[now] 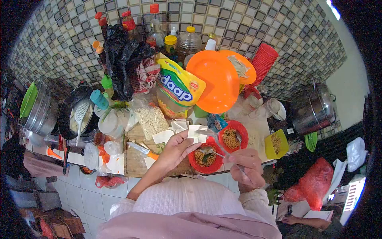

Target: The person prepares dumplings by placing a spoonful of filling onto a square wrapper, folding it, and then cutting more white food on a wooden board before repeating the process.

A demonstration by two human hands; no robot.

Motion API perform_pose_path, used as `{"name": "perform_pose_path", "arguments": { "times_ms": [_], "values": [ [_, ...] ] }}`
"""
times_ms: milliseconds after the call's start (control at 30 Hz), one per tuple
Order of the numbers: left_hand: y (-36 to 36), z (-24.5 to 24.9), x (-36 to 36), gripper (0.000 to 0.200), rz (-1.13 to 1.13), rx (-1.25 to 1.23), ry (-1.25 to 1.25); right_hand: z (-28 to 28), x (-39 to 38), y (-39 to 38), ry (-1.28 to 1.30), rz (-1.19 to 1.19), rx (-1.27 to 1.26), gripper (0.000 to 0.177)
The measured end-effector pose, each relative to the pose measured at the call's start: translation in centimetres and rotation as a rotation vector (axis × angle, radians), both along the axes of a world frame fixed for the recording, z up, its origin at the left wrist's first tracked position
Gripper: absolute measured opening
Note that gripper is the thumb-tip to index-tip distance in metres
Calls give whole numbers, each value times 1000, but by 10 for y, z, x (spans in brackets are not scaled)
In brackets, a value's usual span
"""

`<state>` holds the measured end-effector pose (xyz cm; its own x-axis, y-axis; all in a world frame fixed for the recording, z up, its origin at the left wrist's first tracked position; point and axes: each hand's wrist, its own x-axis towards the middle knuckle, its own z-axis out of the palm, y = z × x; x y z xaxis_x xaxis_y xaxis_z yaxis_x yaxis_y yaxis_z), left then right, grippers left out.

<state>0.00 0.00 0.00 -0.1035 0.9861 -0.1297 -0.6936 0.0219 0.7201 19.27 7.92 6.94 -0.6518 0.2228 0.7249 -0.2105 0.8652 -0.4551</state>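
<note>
Pinched in my left hand (173, 150) is a thin, pale square wrapper (197, 134), with a small smear of filling on it. My right hand (246, 168) is closed on a metal spoon (221, 145), blurred by motion, whose far end reaches the wrapper's right side. Below the wrapper stands a red bowl (207, 170) with noodles and a spoon in it. A second red bowl (243, 133), also with noodles and a spoon, is behind it to the right. More wrappers (162, 137) lie left of my left hand, beside pale noodles (152, 122) in plastic.
An orange-handled knife (144, 150) lies on the wooden board (133, 164). Behind are a Daap pouch (175, 89) and orange plates (213, 81). A wok (65, 115) is far left; a yellow container (281, 148) and steel pot (312, 105) are right. Someone's forearm (304, 221) shows lower right.
</note>
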Motion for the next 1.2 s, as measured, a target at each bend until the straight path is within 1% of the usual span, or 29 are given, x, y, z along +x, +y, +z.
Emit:
{"name": "perform_pose_path", "arguments": {
  "times_ms": [67,100,167,300,367,400,467,500,567,600,633,700,733,800,833,900,933,1000,1033,1100,1200],
  "values": [
    [-3,0,0,30,25,5,1,5,-10,-2,-126,-49,204,15],
    [-8,2,-2,30,25,-12,2,4,-18,-5,-125,-48,186,15],
    [-10,0,-3,29,34,-24,9,-3,-29,-2,222,-96,231,12],
    [-10,-1,-2,29,35,-34,24,-10,-26,0,228,-115,171,10],
    [-9,1,-2,29,27,-47,30,-5,-34,-1,175,-36,181,17],
    [-9,1,-2,29,27,-45,30,-9,-33,2,176,-37,183,17],
    [-7,1,-3,29,13,-29,11,-22,-29,7,57,-81,77,20],
    [-7,-1,-3,29,14,-28,11,-21,-29,6,57,-80,78,20],
    [-6,-5,-4,29,21,0,-22,-21,-32,0,259,-178,-62,30],
    [-7,-5,-5,29,22,0,-23,-29,-37,-1,417,-247,-38,43],
    [-7,-4,-5,29,22,0,-30,-28,-38,1,416,-246,-38,43],
    [-6,-6,-6,29,19,0,-40,-25,-40,9,262,-86,17,43],
    [-5,-9,-6,29,25,-2,-37,-28,-39,9,260,-89,17,43],
    [-3,-12,-7,29,27,-4,-36,-37,-37,9,282,-302,-8,29],
    [-2,-12,-7,29,26,-4,-37,-37,-39,9,282,-304,-8,29],
    [-2,-13,-8,30,20,-8,-38,-32,-48,11,613,-339,-217,17],
    [-1,-14,-9,30,16,0,-42,-25,-50,13,613,-345,-217,17],
    [1,-15,-9,31,3,5,-47,-10,-52,15,836,-533,-526,13],
    [2,-15,-9,32,-11,-2,-73,-10,-47,18,837,-543,-525,13],
    [4,-17,-8,33,-36,-12,-102,-11,-27,32,900,-559,-801,12],
    [7,-22,-4,32,-54,14,-161,-22,10,53,974,-608,-777,12]
  ]
}}
